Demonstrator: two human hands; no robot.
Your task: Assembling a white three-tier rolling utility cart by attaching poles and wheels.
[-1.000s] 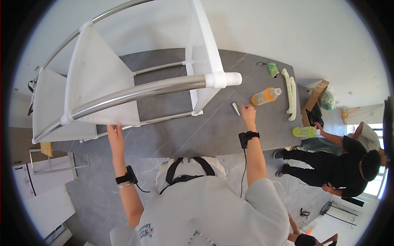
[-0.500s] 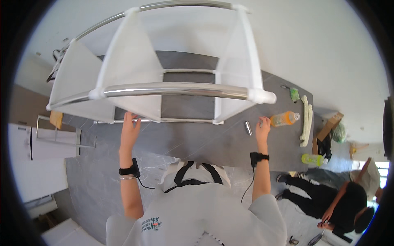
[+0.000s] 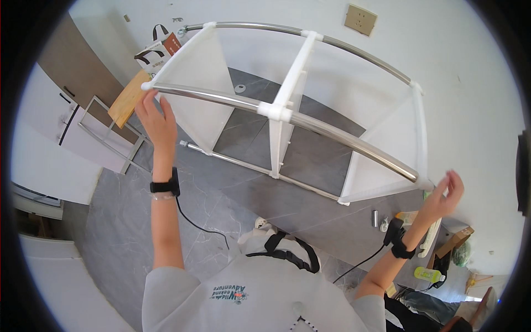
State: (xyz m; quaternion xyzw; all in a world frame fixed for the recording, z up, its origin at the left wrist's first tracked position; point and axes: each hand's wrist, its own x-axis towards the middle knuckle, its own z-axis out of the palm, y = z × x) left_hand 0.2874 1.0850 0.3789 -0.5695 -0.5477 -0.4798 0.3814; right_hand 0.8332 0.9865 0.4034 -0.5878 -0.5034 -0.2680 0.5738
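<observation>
1. Our loosely spread left hand [image 3: 157, 122] and ungripping right hand [image 3: 444, 198] flank the ends of a white-panelled, steel-tubed rack [image 3: 275, 112], sideways on the grey stone-look surface [image 3: 318, 160].
2. Pushing it unevenly, we could bump the short silver cylinder [image 3: 375, 218] away.

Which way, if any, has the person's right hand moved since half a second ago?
Yes: judged against the small metal tube, the right hand has moved farther right, and is now by the white rack's right end.
</observation>
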